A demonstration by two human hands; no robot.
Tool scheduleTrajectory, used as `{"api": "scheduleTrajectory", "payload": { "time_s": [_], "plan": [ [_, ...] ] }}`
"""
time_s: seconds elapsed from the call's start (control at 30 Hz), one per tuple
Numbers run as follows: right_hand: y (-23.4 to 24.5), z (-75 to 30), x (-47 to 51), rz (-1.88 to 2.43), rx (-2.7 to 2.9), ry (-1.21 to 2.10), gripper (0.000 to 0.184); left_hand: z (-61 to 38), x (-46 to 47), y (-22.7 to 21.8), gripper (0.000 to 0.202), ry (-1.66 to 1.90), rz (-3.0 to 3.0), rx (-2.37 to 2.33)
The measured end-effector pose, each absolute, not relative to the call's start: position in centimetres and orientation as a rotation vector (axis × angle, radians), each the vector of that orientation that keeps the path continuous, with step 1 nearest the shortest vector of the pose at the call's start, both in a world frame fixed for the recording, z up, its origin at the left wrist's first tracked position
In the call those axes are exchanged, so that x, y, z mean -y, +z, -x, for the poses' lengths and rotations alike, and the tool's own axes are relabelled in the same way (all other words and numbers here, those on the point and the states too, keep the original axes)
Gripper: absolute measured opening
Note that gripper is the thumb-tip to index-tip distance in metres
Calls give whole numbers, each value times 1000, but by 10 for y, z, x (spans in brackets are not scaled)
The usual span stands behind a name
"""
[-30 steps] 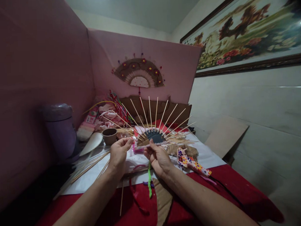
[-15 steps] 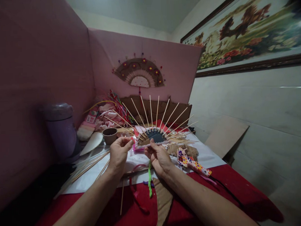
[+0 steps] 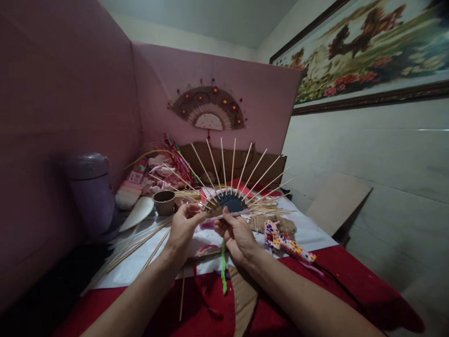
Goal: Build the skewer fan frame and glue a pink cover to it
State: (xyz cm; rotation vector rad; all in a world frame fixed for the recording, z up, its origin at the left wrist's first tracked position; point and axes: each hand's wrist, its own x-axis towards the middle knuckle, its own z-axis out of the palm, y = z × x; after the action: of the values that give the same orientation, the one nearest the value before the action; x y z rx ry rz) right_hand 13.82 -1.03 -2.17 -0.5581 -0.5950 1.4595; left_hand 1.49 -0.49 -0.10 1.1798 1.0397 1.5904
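Observation:
A half-round fan base (image 3: 231, 202) with a dark centre, cardboard at its left part and a pale fuzzy rim is held up in front of me. Several thin wooden sticks (image 3: 233, 165) spread out from its curved edge. My right hand (image 3: 239, 234) grips the lower edge at the middle, thumb on the near face. At the left corner my left hand (image 3: 186, 226) is closed, thumb and fingers together against the fan's edge; what lies between them is partly hidden. Below hangs a green fuzzy strip (image 3: 223, 269).
A glue gun with a flowered cover (image 3: 286, 242) lies on the right, its cord trailing forward. Loose sticks (image 3: 139, 245), a brown cup (image 3: 164, 202) and a white scoop-like piece (image 3: 137, 214) are on the left. A finished fan (image 3: 207, 105) hangs on the pink panel behind.
My left hand has moved right to the fan's left corner. The fan has tilted slightly, its left sticks shifting left. My right hand stays nearly in place.

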Motion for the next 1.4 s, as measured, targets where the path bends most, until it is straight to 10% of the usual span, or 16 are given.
{"api": "scheduleTrajectory", "payload": {
  "time_s": [1.4],
  "plan": [
    [-25,-137,10,584,662,1533,24,-6,1,6,17,1768,-965,-995]
  ]
}}
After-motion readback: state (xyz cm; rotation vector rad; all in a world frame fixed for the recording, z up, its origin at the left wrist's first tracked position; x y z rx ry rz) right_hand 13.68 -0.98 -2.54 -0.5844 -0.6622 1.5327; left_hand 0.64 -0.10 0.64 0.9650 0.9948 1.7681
